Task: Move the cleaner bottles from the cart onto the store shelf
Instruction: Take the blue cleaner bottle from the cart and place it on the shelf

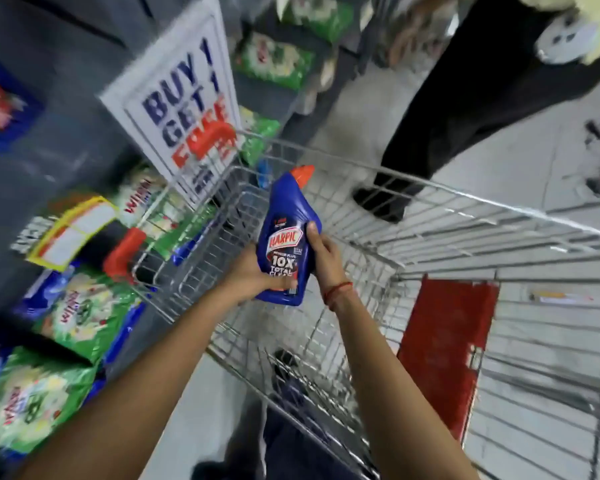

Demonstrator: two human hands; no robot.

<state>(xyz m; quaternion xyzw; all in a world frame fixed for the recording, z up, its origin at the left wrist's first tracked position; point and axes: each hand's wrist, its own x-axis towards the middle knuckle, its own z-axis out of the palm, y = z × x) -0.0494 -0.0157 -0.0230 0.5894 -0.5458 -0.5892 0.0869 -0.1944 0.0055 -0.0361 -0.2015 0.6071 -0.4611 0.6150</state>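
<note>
- Blue cleaner bottle (286, 237), label: "HARPIC", "10X", "TOTAL"; smaller print unreadable.
- White sign (184, 109) at shelf: "BUY 1 GET 1", red "FREE" partly hidden.
- Green packets (80, 313): red "WHEEL", blurred.

blur: green detergent packs (80, 317) smeared, small print unreadable | hidden: Harpic bottle (286, 237) lower label behind left hand (253, 275) fingers | sign (184, 109) lower lines behind cart (430, 216) wire | cropped: bystander (465, 98) above the legs
</note>
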